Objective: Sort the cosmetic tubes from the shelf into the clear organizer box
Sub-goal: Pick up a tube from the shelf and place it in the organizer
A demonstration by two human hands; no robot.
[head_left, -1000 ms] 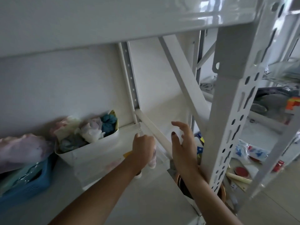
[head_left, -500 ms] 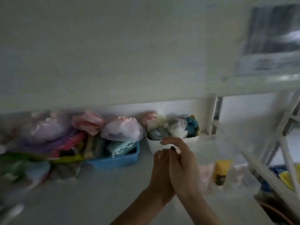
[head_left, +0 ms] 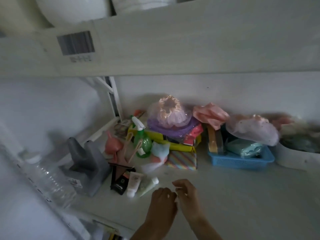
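Note:
Three cosmetic tubes lie side by side on the white shelf [head_left: 242,196]: a black tube [head_left: 119,184], a cream tube [head_left: 134,183] and a pale green tube [head_left: 147,185]. My left hand [head_left: 162,202] hovers just right of the green tube, fingers curled, with nothing in it. My right hand [head_left: 187,196] is beside it, touching or nearly touching it, fingers loosely bent and apart, also holding nothing. The clear organizer box is out of view.
Behind the tubes are a green spray bottle [head_left: 142,143], a yellow packet [head_left: 180,148] and bagged shower caps [head_left: 170,113]. A blue basket [head_left: 242,162] and a white tub [head_left: 294,161] stand at the right. A grey block [head_left: 86,163] and a clear bottle [head_left: 48,181] are at the left.
The view has swung left along the shelf, so the clear box is gone from sight. My left hand has left the box, and both hands now hover near the tubes.

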